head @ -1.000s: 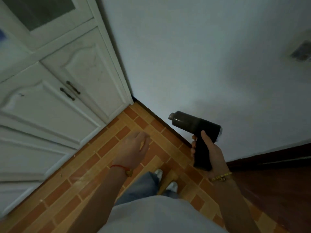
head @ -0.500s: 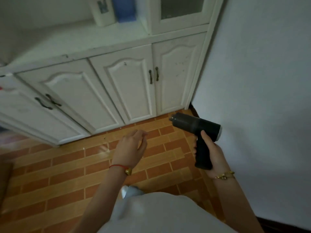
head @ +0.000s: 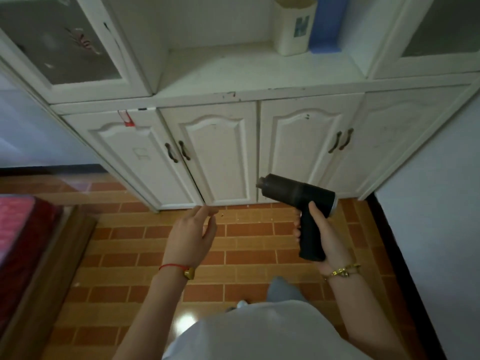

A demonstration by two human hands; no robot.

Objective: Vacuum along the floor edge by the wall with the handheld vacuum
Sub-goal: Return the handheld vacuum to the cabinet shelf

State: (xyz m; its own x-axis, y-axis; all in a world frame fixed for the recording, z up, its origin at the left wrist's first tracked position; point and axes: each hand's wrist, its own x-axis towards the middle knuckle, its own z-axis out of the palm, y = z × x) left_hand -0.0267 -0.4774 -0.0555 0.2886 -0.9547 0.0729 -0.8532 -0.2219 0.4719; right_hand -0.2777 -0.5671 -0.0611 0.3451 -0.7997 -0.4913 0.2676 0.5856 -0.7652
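My right hand [head: 320, 239] grips the pistol handle of a black handheld vacuum [head: 296, 193]. Its barrel points left, nozzle level with the cabinet doors and well above the floor. My left hand [head: 191, 233] hovers empty to the left of the vacuum with fingers spread, over the brick-patterned floor [head: 246, 237]. The pale wall [head: 439, 203] runs down the right side, meeting the floor along a dark baseboard [head: 389, 250]. A few small crumbs lie on the floor near the cabinet foot.
A white cabinet [head: 220, 152] with several lower doors stands straight ahead; a white holder [head: 294, 27] and a blue object [head: 327, 24] sit on its shelf. A red mattress on a wooden frame [head: 23, 245] fills the left. My feet and grey trousers show below.
The view has swung left from the wall corner to face the cabinet squarely. Both hands keep about the same pose; the vacuum stays held in my right hand.
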